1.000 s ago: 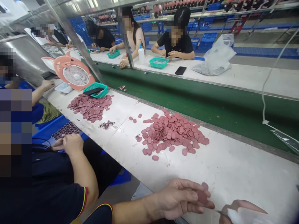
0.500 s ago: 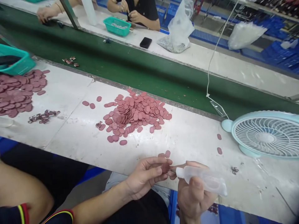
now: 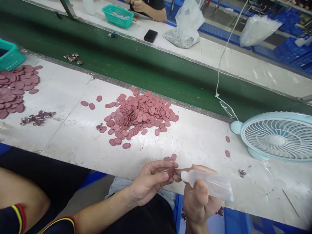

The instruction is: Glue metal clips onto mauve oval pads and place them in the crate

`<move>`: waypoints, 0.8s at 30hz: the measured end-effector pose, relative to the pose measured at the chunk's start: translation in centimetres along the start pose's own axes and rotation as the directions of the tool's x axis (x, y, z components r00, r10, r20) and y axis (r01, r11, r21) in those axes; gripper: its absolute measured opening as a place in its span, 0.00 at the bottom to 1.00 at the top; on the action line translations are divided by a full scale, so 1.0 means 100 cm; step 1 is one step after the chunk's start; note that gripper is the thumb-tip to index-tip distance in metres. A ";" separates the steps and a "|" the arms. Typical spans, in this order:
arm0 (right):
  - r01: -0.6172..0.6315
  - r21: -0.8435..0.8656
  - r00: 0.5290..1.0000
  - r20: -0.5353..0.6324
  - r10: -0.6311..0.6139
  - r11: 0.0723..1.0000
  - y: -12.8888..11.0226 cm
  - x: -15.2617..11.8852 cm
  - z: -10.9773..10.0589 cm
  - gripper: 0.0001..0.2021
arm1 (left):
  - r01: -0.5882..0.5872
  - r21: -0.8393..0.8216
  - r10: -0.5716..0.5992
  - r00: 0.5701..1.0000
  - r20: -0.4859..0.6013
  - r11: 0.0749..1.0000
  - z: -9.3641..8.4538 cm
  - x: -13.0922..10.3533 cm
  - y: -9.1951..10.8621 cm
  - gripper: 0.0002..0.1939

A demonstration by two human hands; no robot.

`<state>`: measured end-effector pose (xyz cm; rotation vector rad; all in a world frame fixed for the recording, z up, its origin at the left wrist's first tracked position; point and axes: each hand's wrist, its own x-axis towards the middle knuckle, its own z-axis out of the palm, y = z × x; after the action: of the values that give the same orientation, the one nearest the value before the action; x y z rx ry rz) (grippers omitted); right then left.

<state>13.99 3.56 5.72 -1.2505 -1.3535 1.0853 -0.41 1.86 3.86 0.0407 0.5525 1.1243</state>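
Between thumb and fingers, my left hand [image 3: 152, 182] pinches a small dark-red oval piece [image 3: 171, 171]. My right hand [image 3: 201, 198] is wrapped round a translucent squeeze bottle [image 3: 211, 184] lying nearly level, its white cap and thin tip pointing left at the piece. The tip reaches the piece's edge; whether it touches is too small to tell. Just beyond my left fingertips, two pink oval pieces [image 3: 173, 157] lie on the white table [image 3: 195, 139]. Farther off spreads a large heap of such ovals [image 3: 143, 112].
A light-blue fan [image 3: 278, 138] lies at the right. Another oval heap [image 3: 17, 86] and a green basket [image 3: 11, 55] are at the left. Behind the table runs a green conveyor belt [image 3: 146, 68]. Across it are a phone [image 3: 150, 36], a plastic bag [image 3: 186, 27] and another person's hands [image 3: 137, 6].
The whole view has shifted slightly, so most things appear a little higher and farther left. Both hands keep the same hold on the oval piece and the squeeze bottle.
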 end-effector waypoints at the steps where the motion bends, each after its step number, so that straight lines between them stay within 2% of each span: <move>1: 0.039 -0.028 0.995 -0.093 -0.042 0.999 -0.003 0.002 0.002 0.10 | 0.002 -0.002 -0.002 1.000 -0.001 1.000 0.000 0.000 0.000 0.15; 3: 0.096 -0.094 0.971 -0.211 -0.114 0.991 -0.007 0.004 0.005 0.09 | 0.007 -0.001 -0.007 1.000 -0.001 1.000 -0.001 0.000 -0.001 0.14; 6: 0.112 -0.146 0.969 -0.205 -0.141 0.983 -0.010 0.004 0.006 0.10 | 0.006 0.004 -0.006 1.000 -0.011 1.000 -0.001 0.000 -0.001 0.15; 10: 0.106 -0.021 0.971 -0.215 -0.108 0.994 -0.013 0.005 0.009 0.10 | 0.006 -0.003 -0.006 1.000 -0.012 1.000 -0.001 -0.001 -0.001 0.14; 13: 0.111 -0.018 0.962 -0.248 -0.112 0.994 -0.016 0.007 0.011 0.10 | -0.001 -0.019 0.000 1.000 -0.018 1.000 -0.002 -0.002 -0.001 0.13; 21: 0.133 0.016 0.979 -0.160 -0.129 0.991 -0.012 0.001 0.007 0.11 | 0.013 -0.020 -0.013 0.999 -0.030 1.000 -0.003 -0.001 -0.002 0.13; 24: 0.083 0.063 0.986 -0.148 -0.073 0.995 -0.016 0.005 0.007 0.10 | 0.016 -0.027 -0.017 0.999 -0.032 1.000 -0.003 0.000 -0.003 0.13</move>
<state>13.05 3.89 7.28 -1.1928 -1.2343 0.9589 -0.33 1.66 3.53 -0.0051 0.5652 1.1177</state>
